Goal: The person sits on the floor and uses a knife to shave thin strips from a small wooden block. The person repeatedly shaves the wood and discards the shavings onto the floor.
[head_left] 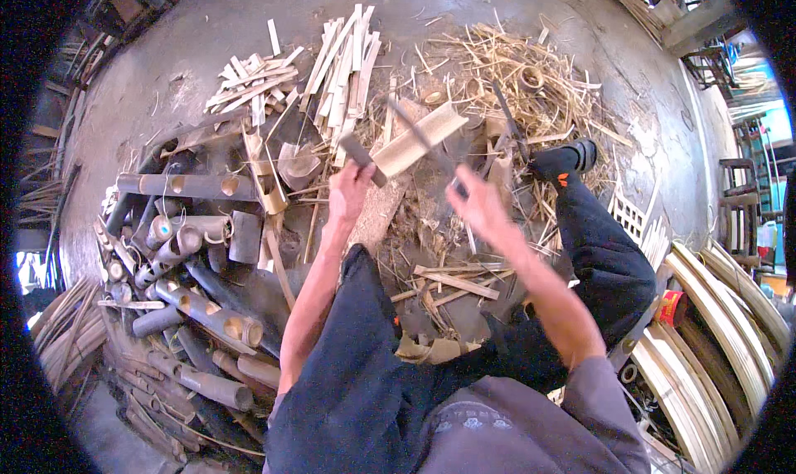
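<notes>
My left hand (pixel 350 194) is closed round the lower end of a short, dark brown stick-like piece (pixel 362 158); its exact kind is unclear. Beside it, a pale split length of bamboo (pixel 406 151) lies slantwise with its hollow side up. My right hand (pixel 481 204), smeared by motion, grips a long knife (pixel 412 127). The dark, narrow blade points up and to the left, passing over the split bamboo in this view. Below the bamboo is a pale wooden block (pixel 383 213), partly hidden by my left arm and leg.
Split bamboo strips (pixel 342 76) lie in piles ahead, with a heap of shavings (pixel 531 80) to their right. Another dark blade (pixel 506 109) stands near my right foot (pixel 565 159). Bamboo tubes (pixel 207 308) are stacked at left. Long curved strips (pixel 705 374) lie at right.
</notes>
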A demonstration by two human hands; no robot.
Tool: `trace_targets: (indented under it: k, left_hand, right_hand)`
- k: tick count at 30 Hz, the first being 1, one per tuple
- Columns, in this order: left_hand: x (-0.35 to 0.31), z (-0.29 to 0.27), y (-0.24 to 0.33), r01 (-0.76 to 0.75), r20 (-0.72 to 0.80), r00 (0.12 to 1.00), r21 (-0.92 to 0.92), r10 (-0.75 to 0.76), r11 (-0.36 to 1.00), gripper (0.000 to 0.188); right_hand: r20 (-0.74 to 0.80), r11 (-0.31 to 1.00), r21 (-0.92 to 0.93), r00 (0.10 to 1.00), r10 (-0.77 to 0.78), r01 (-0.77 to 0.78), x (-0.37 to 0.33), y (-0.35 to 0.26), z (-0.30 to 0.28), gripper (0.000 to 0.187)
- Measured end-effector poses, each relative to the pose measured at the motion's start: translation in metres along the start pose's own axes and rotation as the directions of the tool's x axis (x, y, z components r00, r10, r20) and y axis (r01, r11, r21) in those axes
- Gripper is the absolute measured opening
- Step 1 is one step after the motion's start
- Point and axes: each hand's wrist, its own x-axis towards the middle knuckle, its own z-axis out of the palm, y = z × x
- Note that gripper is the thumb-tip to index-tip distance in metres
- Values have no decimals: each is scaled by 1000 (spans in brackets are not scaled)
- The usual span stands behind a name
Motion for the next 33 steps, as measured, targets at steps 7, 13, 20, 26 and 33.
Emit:
trace_targets:
  k: [7,13,20,26,33]
  left_hand:
    - [-27,-88,-10,188,4,941,-838,-338,512,29]
    - [-66,-76,-48,376,198,879,-846,-433,378,29]
    - [-82,-80,-44,404,255,881,-843,-399,355,33]
    - [-116,-70,-22,457,379,827,-884,-415,103,7]
    - [-118,-67,-2,431,254,901,-609,-352,666,22]
  right_hand:
    - [32,950,159,964,266,-267,-59,24,87,31]
    - [-177,887,453,984,-8,88,-22,-98,30,32]
    - [-369,787,473,900,-230,395,47,-102,45,22]
    - [-210,953,273,975,-73,130,36,-3,126,24]
    - [85,954,-208,975,-203,217,5,-63,67,31]
